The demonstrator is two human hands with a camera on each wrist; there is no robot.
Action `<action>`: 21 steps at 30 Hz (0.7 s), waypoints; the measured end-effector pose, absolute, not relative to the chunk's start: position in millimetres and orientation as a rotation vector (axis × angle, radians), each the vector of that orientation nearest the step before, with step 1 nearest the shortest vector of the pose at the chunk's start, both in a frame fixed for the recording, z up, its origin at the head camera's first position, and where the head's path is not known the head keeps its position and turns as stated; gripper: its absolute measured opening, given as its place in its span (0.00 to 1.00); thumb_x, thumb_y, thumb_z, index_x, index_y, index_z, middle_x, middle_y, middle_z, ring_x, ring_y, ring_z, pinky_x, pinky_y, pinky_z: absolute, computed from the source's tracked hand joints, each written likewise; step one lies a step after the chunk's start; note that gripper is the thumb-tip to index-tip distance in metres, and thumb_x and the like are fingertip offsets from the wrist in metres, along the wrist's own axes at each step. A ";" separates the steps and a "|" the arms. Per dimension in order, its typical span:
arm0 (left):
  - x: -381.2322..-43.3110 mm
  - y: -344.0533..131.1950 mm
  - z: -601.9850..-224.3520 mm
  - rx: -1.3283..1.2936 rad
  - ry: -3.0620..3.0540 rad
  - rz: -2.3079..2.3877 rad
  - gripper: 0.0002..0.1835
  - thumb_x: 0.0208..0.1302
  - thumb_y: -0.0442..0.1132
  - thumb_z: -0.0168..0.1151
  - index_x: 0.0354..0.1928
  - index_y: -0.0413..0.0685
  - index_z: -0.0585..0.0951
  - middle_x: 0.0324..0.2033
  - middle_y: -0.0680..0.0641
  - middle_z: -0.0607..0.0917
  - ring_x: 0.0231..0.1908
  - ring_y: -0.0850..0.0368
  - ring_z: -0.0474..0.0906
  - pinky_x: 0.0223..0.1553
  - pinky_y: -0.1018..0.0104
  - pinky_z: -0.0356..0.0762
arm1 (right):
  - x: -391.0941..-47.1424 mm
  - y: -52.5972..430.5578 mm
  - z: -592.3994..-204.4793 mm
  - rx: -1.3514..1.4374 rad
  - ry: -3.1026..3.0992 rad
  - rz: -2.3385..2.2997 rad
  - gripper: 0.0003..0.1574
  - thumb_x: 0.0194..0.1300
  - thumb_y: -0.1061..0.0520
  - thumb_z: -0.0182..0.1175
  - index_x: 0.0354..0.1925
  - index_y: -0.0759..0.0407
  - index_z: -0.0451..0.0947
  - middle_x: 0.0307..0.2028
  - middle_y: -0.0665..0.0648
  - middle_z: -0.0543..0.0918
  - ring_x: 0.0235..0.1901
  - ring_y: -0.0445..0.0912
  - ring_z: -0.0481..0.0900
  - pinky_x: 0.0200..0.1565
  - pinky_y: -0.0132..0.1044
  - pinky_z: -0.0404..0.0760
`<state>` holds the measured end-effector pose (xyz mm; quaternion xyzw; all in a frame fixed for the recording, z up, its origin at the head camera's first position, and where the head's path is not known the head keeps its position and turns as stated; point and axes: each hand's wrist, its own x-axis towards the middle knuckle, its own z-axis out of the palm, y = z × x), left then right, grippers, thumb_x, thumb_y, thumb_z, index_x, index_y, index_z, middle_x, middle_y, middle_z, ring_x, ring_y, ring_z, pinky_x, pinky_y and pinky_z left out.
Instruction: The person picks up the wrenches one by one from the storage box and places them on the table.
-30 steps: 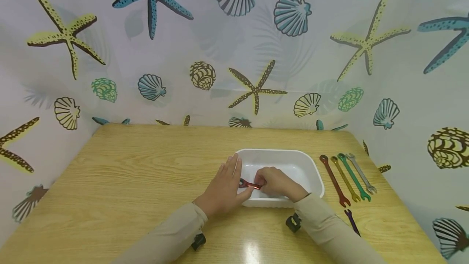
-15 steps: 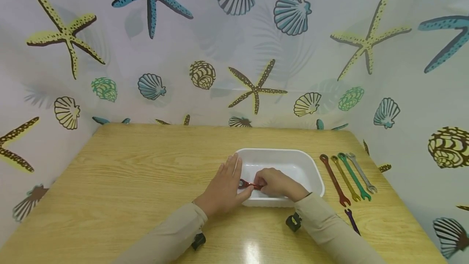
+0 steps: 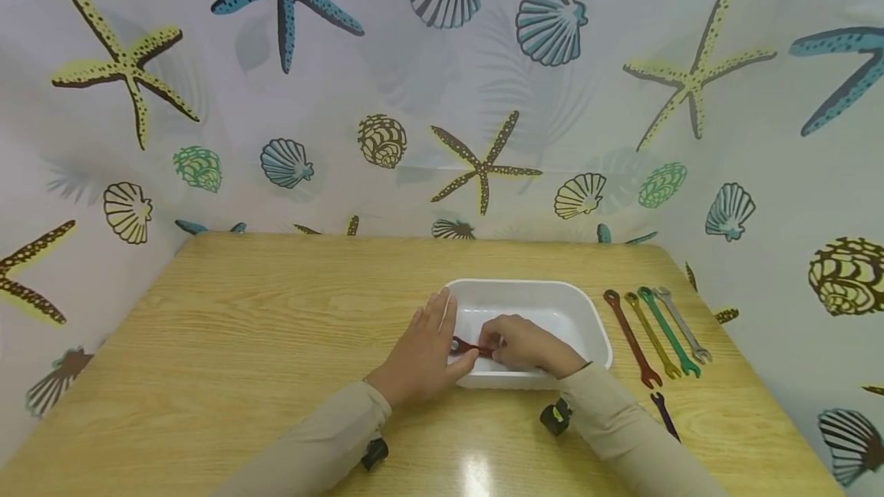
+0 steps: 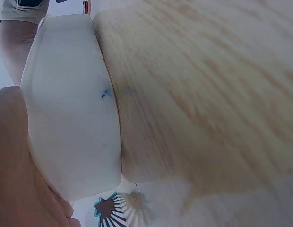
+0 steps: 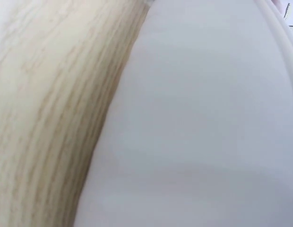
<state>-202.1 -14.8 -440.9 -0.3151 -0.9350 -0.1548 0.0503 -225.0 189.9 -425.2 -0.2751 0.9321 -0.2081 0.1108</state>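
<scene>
A white plastic tub (image 3: 552,296) stands on the wooden table, its outer wall (image 4: 73,104) filling much of the left wrist view. Over its left rim lies my left hand (image 3: 423,355), fingers straight and thumb reaching inside. My right hand (image 3: 522,343) is down in the tub, its curled fingers gripping a red wrench (image 3: 468,347). The ring end of that wrench points toward my left hand, while its other end is hidden by my right fingers. The right wrist view mostly takes in the tub's side (image 5: 193,113); the right hand's grip is not visible there.
Right of the tub lie a larger red wrench (image 3: 631,339), a yellow wrench (image 3: 652,334), a green wrench (image 3: 668,330) and a silver wrench (image 3: 682,324), roughly side by side. A purple wrench (image 3: 664,416) lies nearer, partly behind the right sleeve (image 3: 625,428). A shell-patterned cloth (image 3: 331,90) hangs behind the table.
The red wrench in my right hand has turned very slightly, its shine dimming. My left hand has stayed on the tub's rim.
</scene>
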 end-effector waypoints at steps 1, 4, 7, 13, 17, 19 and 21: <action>-202.2 -14.8 -440.7 -0.960 -2.849 -0.468 0.45 0.69 0.62 0.39 0.72 0.30 0.50 0.73 0.34 0.46 0.73 0.39 0.44 0.69 0.46 0.51 | -225.0 189.9 -424.9 -0.802 2.739 -0.614 0.11 0.53 0.72 0.60 0.29 0.57 0.80 0.30 0.51 0.81 0.34 0.44 0.76 0.40 0.42 0.75; -202.0 -14.8 -439.7 -0.964 -2.845 -0.459 0.45 0.69 0.62 0.40 0.72 0.30 0.49 0.73 0.34 0.46 0.73 0.39 0.44 0.70 0.46 0.51 | -224.9 189.7 -423.6 -0.776 2.741 -0.614 0.12 0.54 0.72 0.59 0.29 0.56 0.80 0.30 0.51 0.81 0.35 0.45 0.76 0.41 0.43 0.76; -201.4 -15.0 -439.4 -0.971 -2.838 -0.447 0.45 0.69 0.62 0.40 0.72 0.30 0.50 0.73 0.33 0.47 0.73 0.39 0.45 0.69 0.46 0.51 | -224.9 189.6 -421.4 -0.737 2.743 -0.627 0.12 0.55 0.72 0.59 0.29 0.56 0.80 0.30 0.51 0.81 0.35 0.44 0.76 0.41 0.43 0.76; -200.8 -14.7 -438.4 -0.961 -2.863 -0.453 0.45 0.69 0.62 0.39 0.72 0.31 0.49 0.74 0.34 0.46 0.73 0.40 0.43 0.70 0.47 0.49 | -228.7 192.4 -414.7 -0.695 2.760 -0.736 0.13 0.53 0.74 0.58 0.31 0.58 0.79 0.28 0.51 0.80 0.31 0.43 0.74 0.37 0.37 0.74; -200.9 -14.5 -438.1 -0.951 -2.874 -0.454 0.45 0.69 0.63 0.38 0.73 0.31 0.50 0.74 0.35 0.45 0.73 0.40 0.42 0.70 0.47 0.48 | -233.0 197.8 -409.3 -0.689 2.783 -0.788 0.12 0.55 0.74 0.59 0.33 0.59 0.80 0.28 0.52 0.81 0.31 0.42 0.75 0.35 0.36 0.74; -200.7 -14.5 -438.0 -0.951 -2.875 -0.446 0.46 0.69 0.63 0.39 0.72 0.31 0.49 0.74 0.35 0.45 0.73 0.41 0.42 0.70 0.47 0.48 | -234.8 201.0 -406.8 -0.677 2.791 -0.807 0.11 0.55 0.73 0.60 0.33 0.60 0.80 0.28 0.52 0.81 0.30 0.42 0.75 0.35 0.35 0.74; -200.4 -14.6 -437.8 -0.950 -2.874 -0.450 0.45 0.69 0.63 0.39 0.72 0.30 0.49 0.74 0.34 0.45 0.73 0.40 0.42 0.71 0.47 0.48 | -236.2 204.1 -404.6 -0.667 2.797 -0.826 0.09 0.56 0.72 0.60 0.34 0.61 0.80 0.28 0.54 0.81 0.29 0.42 0.75 0.33 0.35 0.74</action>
